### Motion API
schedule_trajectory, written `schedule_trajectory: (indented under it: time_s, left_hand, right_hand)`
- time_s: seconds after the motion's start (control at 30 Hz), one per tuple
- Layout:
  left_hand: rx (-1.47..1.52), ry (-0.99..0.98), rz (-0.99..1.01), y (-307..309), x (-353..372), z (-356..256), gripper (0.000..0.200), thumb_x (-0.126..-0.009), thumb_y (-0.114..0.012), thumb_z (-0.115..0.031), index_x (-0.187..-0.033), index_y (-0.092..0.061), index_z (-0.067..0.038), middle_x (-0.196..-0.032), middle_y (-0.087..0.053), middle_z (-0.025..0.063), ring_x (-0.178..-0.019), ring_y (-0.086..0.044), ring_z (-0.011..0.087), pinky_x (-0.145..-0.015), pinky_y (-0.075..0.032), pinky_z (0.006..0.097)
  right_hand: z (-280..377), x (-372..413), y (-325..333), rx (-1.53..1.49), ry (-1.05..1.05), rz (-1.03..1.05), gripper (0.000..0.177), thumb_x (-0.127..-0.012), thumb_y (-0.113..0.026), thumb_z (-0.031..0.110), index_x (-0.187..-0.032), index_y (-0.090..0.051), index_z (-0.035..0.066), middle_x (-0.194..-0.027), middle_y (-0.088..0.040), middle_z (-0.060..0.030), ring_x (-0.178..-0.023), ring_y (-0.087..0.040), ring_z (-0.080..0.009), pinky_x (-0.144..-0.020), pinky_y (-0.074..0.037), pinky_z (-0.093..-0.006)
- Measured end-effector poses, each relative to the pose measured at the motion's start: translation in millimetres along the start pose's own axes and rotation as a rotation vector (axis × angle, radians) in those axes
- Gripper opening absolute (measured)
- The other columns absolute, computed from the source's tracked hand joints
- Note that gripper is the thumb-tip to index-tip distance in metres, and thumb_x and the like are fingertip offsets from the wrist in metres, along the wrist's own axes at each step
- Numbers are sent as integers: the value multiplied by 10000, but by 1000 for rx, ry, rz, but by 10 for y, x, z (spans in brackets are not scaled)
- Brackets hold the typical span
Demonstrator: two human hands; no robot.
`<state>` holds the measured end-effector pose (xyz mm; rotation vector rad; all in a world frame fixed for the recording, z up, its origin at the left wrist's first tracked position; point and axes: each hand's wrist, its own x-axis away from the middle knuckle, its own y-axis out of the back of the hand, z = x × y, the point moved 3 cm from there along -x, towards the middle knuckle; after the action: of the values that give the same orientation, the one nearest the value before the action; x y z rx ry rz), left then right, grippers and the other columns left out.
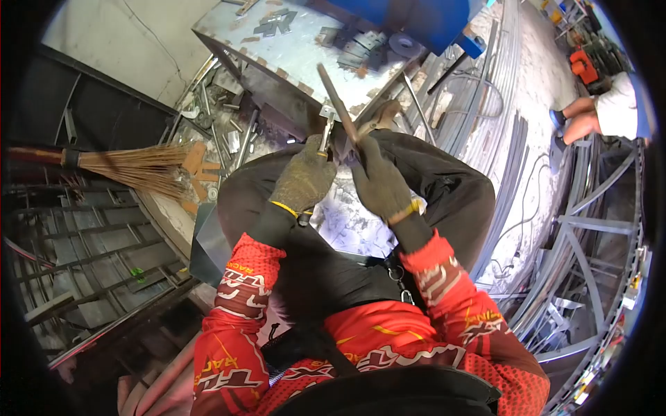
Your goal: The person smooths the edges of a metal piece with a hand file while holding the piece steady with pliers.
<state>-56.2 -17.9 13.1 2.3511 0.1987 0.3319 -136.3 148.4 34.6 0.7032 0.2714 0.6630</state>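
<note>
Both hands wear dark, yellow-cuffed work gloves and sit between the knees. My left hand (304, 182) is closed around silver locking pliers (325, 135), whose handle end sticks out near the wrist. A small flat metal plate (329, 112) is clamped in the jaws. My right hand (380, 182) is wrapped around a long, flat, brownish file (336, 98) that slants up and left, passing just right of the plate. Whether file and plate touch is hard to tell. Beyond them stands a metal worktable (277, 59) with small cut metal pieces (361, 48) on top.
A straw broom (132, 166) lies at left, near a dark metal grating (90, 256). Metal offcuts (232, 128) litter the floor under the table. Long steel bars (479, 90) and a cable run along the right. Another person's legs (581, 118) show at far right.
</note>
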Motion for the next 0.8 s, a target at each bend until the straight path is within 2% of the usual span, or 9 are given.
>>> schedule_trajectory:
  time_s: [0.13, 0.23, 0.3, 0.37, 0.4, 0.53, 0.6, 0.73, 0.8]
  left_hand:
    - [-198, -70, 48, -231, -117, 367, 330, -979, -563, -226, -1183, -605, 30, -1256, -567, 296, -1155, -576, 452, -1035, -477, 480]
    - [-46, -103, -122, -37, 7, 49, 301, -975, -564, -235, -1103, -639, 28, -1231, -574, 280, -1130, -580, 465, -1038, -478, 490]
    - [-14, -3, -43, -37, -6, 78, 302, -972, -562, -239, -1095, -644, 25, -1206, -586, 274, -1133, -577, 477, -1042, -478, 499]
    - [-513, -334, 45, -51, 29, 11, 294, -965, -564, -228, -1090, -635, 29, -1167, -583, 265, -1128, -579, 476, -1025, -475, 511]
    - [-179, -252, -64, -126, -25, 158, 375, -956, -572, -259, -1202, -593, 24, -1144, -585, 281, -1119, -590, 466, -1001, -485, 510]
    - [-53, -302, -110, 52, 68, -89, 437, -940, -619, -248, -1284, -556, 14, -1126, -624, 275, -1122, -608, 450, -984, -498, 491]
    - [172, 35, -53, 73, 63, -105, 526, -921, -680, -223, -1359, -504, 11, -1128, -654, 278, -1109, -633, 438, -963, -512, 468]
    - [210, 62, -104, 12, 57, -25, 550, -912, -708, -192, -1372, -487, 12, -1134, -665, 269, -1075, -650, 437, -932, -518, 461]
    - [17, -199, -127, -41, 42, 72, 590, -914, -708, -206, -1394, -457, 29, -1146, -661, 278, -1070, -657, 449, -920, -523, 470]
  right_hand:
    - [21, -154, -157, -29, 9, -41, 472, -981, -558, 200, -1409, -395, 86, -896, -678, -340, -838, -662, -540, -717, -509, -634]
    - [-12, 322, 22, 15, -83, 48, 466, -1003, -559, 239, -1418, -420, 79, -988, -677, -345, -912, -654, -542, -759, -496, -637]
    - [-91, 589, 43, 27, -85, 40, 473, -992, -556, 223, -1419, -408, 83, -963, -680, -340, -880, -661, -537, -736, -506, -631]
    - [-112, 628, 59, 36, -89, 18, 481, -980, -553, 207, -1419, -397, 88, -938, -683, -334, -848, -668, -532, -713, -517, -625]
    - [-107, 487, 54, 37, -53, 15, 473, -984, -549, 215, -1416, -401, 94, -926, -686, -328, -843, -673, -527, -710, -519, -625]
    - [-77, -259, -72, 13, 40, -51, 438, -991, -545, 233, -1391, -416, 112, -868, -691, -309, -807, -677, -523, -692, -523, -626]
    - [-43, -304, -43, -6, 16, -32, 443, -990, -550, 241, -1397, -432, 113, -878, -693, -309, -817, -675, -525, -706, -522, -632]
    - [-187, 346, 27, 13, -74, 23, 474, -990, -557, 263, -1425, -435, 119, -914, -697, -308, -855, -680, -518, -729, -521, -636]
    - [-263, 675, 86, 16, -95, 12, 511, -987, -572, 275, -1453, -425, 123, -960, -705, -298, -890, -682, -513, -755, -522, -621]
